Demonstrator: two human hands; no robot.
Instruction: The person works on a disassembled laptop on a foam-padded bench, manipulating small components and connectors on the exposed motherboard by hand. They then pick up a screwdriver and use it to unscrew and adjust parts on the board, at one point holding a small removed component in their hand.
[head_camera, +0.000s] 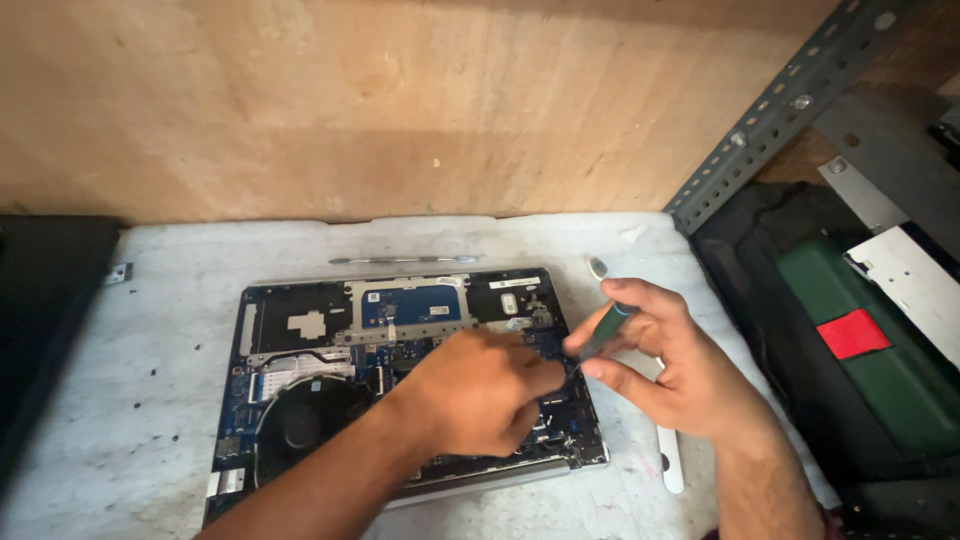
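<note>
So the opened-up laptop (400, 370) sits bottom-side up in the middle of the white worktable (130, 400), board and round fan exposed, near the front edge. Right hand (680, 375) is curled around a green-handled screwdriver (605, 330), tip pointing down at the board's right side. Left hand (480, 390) rests half-closed on the board just beside that tip; can't tell if it's pinching anything.

A thin metal strip (400, 260) lies along the table's back edge.

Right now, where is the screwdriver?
In the head view, the screwdriver is in the right hand, at the opened laptop's right edge.
</note>
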